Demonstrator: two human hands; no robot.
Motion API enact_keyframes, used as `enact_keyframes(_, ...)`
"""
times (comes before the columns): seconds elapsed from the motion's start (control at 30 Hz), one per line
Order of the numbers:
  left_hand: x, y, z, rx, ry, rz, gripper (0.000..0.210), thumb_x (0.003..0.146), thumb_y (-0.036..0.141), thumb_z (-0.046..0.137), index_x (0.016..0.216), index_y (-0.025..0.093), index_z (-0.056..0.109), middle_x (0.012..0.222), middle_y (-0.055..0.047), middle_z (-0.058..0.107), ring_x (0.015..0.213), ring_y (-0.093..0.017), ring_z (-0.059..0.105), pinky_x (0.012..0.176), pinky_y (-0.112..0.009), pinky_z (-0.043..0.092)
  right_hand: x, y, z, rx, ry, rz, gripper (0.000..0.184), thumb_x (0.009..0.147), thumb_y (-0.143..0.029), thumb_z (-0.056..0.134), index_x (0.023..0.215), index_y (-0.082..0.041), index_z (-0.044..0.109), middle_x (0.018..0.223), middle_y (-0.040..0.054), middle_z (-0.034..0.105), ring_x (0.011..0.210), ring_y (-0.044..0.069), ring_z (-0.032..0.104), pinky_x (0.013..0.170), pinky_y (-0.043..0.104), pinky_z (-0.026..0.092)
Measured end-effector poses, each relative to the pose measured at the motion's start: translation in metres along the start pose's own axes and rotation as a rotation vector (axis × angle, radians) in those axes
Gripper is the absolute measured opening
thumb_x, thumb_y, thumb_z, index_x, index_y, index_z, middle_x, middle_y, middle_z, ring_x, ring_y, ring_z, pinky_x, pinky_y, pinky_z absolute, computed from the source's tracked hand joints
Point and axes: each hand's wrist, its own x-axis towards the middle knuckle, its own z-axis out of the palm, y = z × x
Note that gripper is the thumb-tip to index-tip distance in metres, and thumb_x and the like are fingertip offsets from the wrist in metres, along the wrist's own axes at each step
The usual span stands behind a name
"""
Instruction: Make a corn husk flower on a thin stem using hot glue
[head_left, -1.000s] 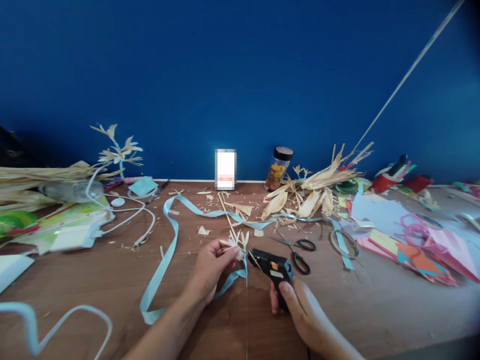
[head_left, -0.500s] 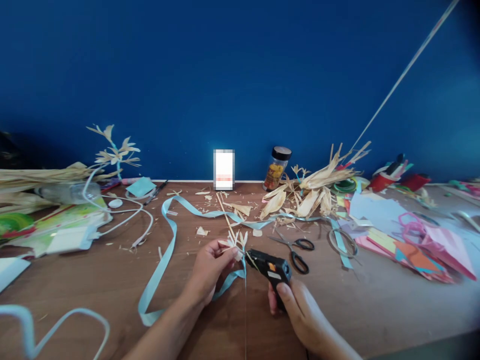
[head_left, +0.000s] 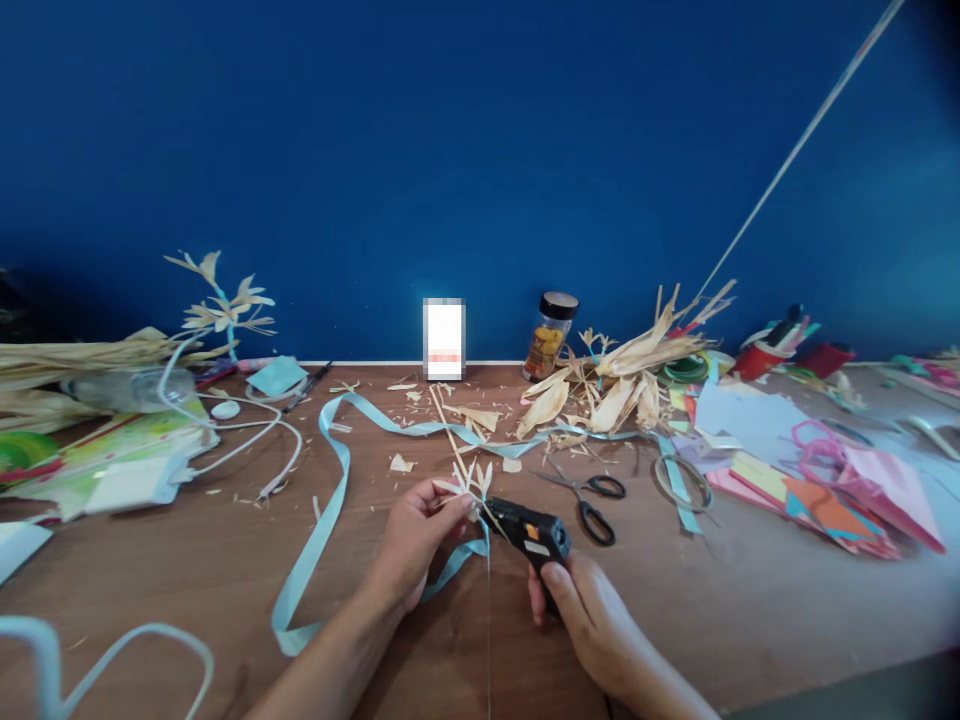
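Between the thumb and fingers of my left hand (head_left: 420, 535) is a small flower of pale dried husk (head_left: 480, 482), its petals pointing up and its base partly hidden. My right hand (head_left: 581, 600) is wrapped round the grip of a black glue gun (head_left: 529, 528), whose nozzle points left and meets the flower's base or lies very close to it. From the flower hangs light blue ribbon (head_left: 466, 565), which loops away across the table. A thin stick (head_left: 450, 432) lies just beyond the flower. Black-handled scissors (head_left: 589, 500) rest open to the right of the glue gun.
On the brown table (head_left: 225, 570) stand a lit phone (head_left: 445, 338) and a jar (head_left: 551, 335) against the blue wall. Dried husks (head_left: 630, 375) and coloured paper (head_left: 817, 490) lie to the right. A white cable with its adapter (head_left: 135, 480) and a husk flower stem (head_left: 229, 305) are at left.
The glue gun in my right hand has shifted slightly left, its nozzle now closer to the flower. My left hand keeps its hold. The whole view has drifted a little.
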Motion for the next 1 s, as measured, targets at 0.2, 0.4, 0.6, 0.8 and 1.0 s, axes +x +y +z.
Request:
enact_keyframes(0.2,0.0003,0.0002,0.0000,-0.003,-0.003,0.015,0.021,0.060,0.025,0.068,0.075,0.014,0.057,0.060,0.001,0.060,0.053,-0.006,0.051,0.053,-0.016,0.041,-0.0006,0.0011,-0.0014,0.043,-0.004,0.007,0.043,0.089,-0.037,0.023,0.065,-0.015,0.052,0.060,0.0010,0.053,0.058,0.011,0.049,0.058,0.022,0.034)
enact_keyframes(0.4,-0.0006,0.0008,0.0015,-0.010,-0.028,0.004,0.020,0.062,0.024,0.067,0.075,0.014,0.056,0.057,0.002,0.058,0.048,-0.005,0.048,0.049,-0.015,0.038,0.0006,0.0024,0.0000,0.021,0.009,-0.013,0.042,0.089,-0.035,0.024,0.065,-0.016,0.052,0.061,0.0006,0.053,0.060,0.011,0.049,0.060,0.022,0.034)
enact_keyframes(0.6,0.0014,-0.0019,-0.0005,0.015,0.006,0.003,0.021,0.063,0.025,0.066,0.077,0.014,0.056,0.060,0.001,0.059,0.051,-0.006,0.050,0.052,-0.016,0.041,0.0006,0.0037,-0.0012,0.006,0.012,-0.023,0.041,0.089,-0.035,0.024,0.063,-0.016,0.051,0.060,0.0005,0.053,0.059,0.011,0.048,0.059,0.021,0.033)
enact_keyframes(0.8,0.0005,-0.0013,0.0015,0.005,-0.030,0.013,0.019,0.063,0.025,0.066,0.075,0.014,0.056,0.056,0.002,0.058,0.047,-0.005,0.047,0.049,-0.015,0.038,0.0038,0.0007,-0.0021,0.013,0.010,-0.039,0.040,0.089,-0.035,0.025,0.064,-0.016,0.050,0.060,0.0002,0.053,0.058,0.011,0.048,0.058,0.021,0.033)
enact_keyframes(1.0,0.0000,-0.0007,0.0018,0.021,0.006,-0.005,0.022,0.060,0.027,0.068,0.074,0.014,0.057,0.056,0.002,0.058,0.048,-0.005,0.049,0.049,-0.015,0.039,0.0035,-0.0001,-0.0024,-0.016,0.012,-0.052,0.040,0.088,-0.035,0.025,0.063,-0.016,0.050,0.060,0.0003,0.053,0.058,0.012,0.048,0.058,0.021,0.033)
